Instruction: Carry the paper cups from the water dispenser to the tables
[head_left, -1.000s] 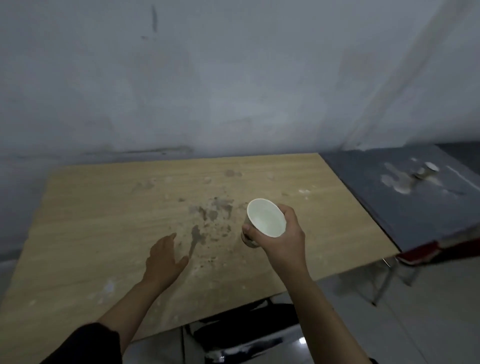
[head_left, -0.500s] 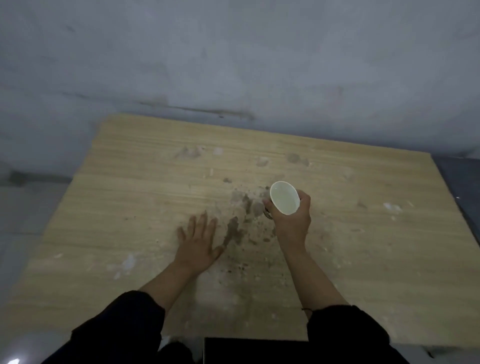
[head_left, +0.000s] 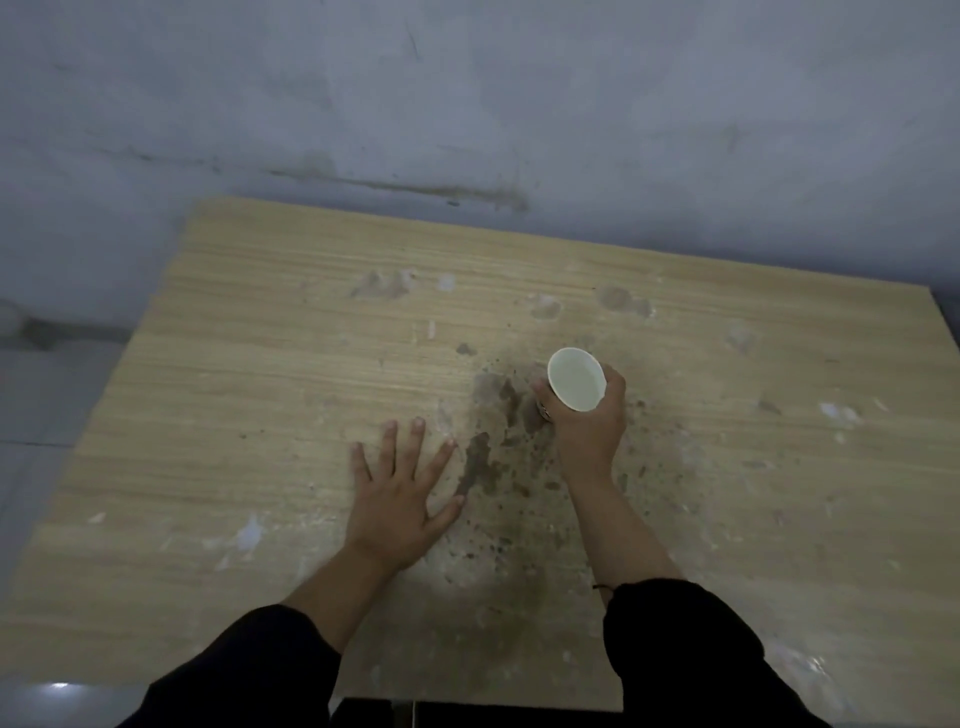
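Cup (head_left: 576, 378) now lower, near the stained tabletop (head_left: 291, 364); my right hand (head_left: 589, 421) grips it, left hand (head_left: 400, 493) spread flat. Placement looks imminent.

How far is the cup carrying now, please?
Done: the paper cup has reached the wooden table. In hand: the right hand grips it low over the stained middle; the left hand lies flat, open. Left: letting go. Whether it touches the table is unclear.

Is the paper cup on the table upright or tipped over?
Upright: the paper cup shows its open mouth facing up, gripped by the right hand over the table.
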